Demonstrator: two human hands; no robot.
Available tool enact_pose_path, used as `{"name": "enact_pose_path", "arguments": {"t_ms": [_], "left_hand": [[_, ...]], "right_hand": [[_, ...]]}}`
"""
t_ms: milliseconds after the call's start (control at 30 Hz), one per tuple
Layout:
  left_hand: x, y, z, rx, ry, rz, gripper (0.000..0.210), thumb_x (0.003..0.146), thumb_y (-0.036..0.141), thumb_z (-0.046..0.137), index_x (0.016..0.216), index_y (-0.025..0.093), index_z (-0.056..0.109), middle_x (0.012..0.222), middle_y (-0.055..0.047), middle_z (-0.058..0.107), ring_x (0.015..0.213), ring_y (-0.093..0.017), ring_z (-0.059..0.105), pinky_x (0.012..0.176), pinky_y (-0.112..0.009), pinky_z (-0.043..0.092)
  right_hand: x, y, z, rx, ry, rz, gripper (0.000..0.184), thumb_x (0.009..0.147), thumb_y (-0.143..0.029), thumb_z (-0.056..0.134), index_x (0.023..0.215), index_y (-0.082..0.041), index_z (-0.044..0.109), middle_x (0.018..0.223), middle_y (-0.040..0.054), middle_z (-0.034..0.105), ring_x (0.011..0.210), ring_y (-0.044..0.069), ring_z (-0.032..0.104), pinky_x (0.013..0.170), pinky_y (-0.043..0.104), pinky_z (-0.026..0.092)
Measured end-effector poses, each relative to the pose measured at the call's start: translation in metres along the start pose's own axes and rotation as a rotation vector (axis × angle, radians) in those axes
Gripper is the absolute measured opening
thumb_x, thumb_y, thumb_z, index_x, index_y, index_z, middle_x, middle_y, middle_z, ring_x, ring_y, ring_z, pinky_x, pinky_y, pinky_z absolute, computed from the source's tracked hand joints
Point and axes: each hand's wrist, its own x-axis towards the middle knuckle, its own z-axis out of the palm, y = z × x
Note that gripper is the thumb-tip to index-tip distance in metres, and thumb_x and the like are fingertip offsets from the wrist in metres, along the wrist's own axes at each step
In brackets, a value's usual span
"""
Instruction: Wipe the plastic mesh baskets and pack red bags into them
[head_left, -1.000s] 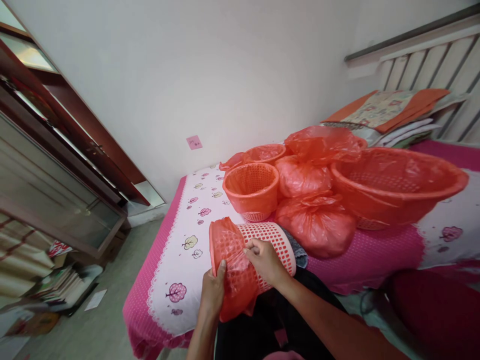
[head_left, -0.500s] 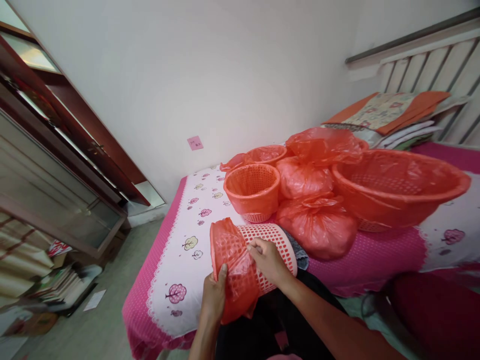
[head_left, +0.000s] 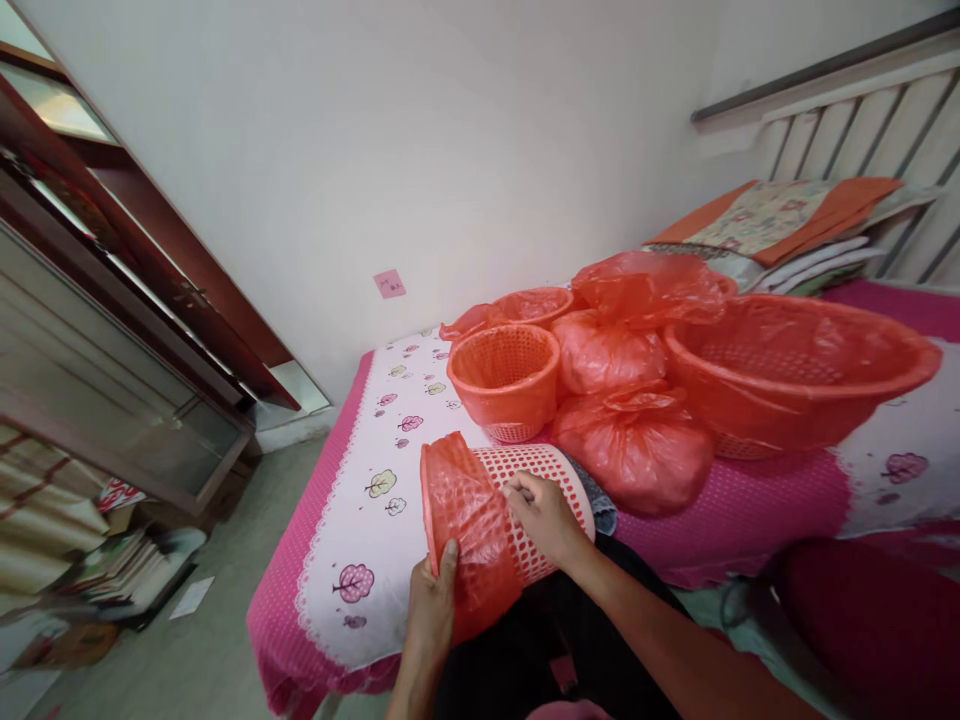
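Note:
A pale pink plastic basket [head_left: 561,476] with a mesh of holes lies on its side over my lap, its mouth facing left. Over the mouth end, a thin red plastic bag [head_left: 480,535] is folded back along the outer wall. My left hand [head_left: 436,592] grips the lower part of the rim, thumb on the bag outside and fingers hidden. With fingertips pinched, my right hand [head_left: 541,512] touches the bag's edge about midway along the basket. Just beyond stands another basket [head_left: 504,400], upright and lined with a red bag.
Tied red bags [head_left: 637,455] and a large lined basket [head_left: 802,390] crowd the bed [head_left: 375,560] at right. Folded bedding [head_left: 780,220] is stacked by the headboard. A dark red seat [head_left: 870,620] is at lower right, and boxes and books [head_left: 120,575] lie on the floor at left.
My right hand has shifted slightly right and down along the basket. The bag's edge, drawn into taut creases before, now lies looser. My left hand keeps its hold on the rim.

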Motion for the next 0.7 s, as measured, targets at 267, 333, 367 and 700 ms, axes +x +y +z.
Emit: {"name": "enact_pose_path", "arguments": {"t_ms": [267,333,367,700], "left_hand": [[-0.008,-0.014,-0.004,0.028,-0.005,0.020,0.066,0.067,0.084,0.070,0.070,0.019,0.060,0.060,-0.002,0.059,0.057,-0.019,0.051,0.055,-0.030,0.040],[-0.009,-0.017,-0.004,0.046,0.008,0.021,0.067,0.066,0.085,0.070,0.067,0.019,0.057,0.059,-0.002,0.057,0.056,-0.017,0.049,0.054,-0.029,0.038],[-0.009,-0.018,-0.005,0.051,0.012,0.024,0.067,0.067,0.085,0.070,0.066,0.020,0.056,0.058,-0.001,0.056,0.055,-0.017,0.048,0.053,-0.028,0.037],[-0.003,-0.001,-0.026,0.147,-0.035,0.187,0.081,0.075,0.067,0.077,0.132,0.012,0.065,0.135,-0.018,0.070,0.127,-0.035,0.063,0.106,-0.040,0.049]], "right_hand": [[-0.013,0.010,-0.023,-0.359,0.078,-0.317,0.018,0.096,-0.021,0.052,0.103,-0.021,0.069,0.106,0.0101,0.071,0.104,0.027,0.063,0.095,0.043,0.049],[-0.017,0.016,-0.022,-0.488,0.086,-0.377,0.026,0.097,-0.018,0.052,0.117,-0.021,0.068,0.121,0.0125,0.070,0.117,0.029,0.061,0.102,0.048,0.047],[-0.020,0.019,-0.021,-0.533,0.088,-0.388,0.030,0.097,-0.017,0.052,0.123,-0.021,0.067,0.127,0.0132,0.068,0.122,0.030,0.059,0.105,0.050,0.046],[-0.030,0.030,-0.017,-0.684,0.097,-0.434,0.044,0.098,-0.018,0.053,0.141,-0.023,0.062,0.139,0.0127,0.064,0.129,0.030,0.057,0.109,0.050,0.048]]}}
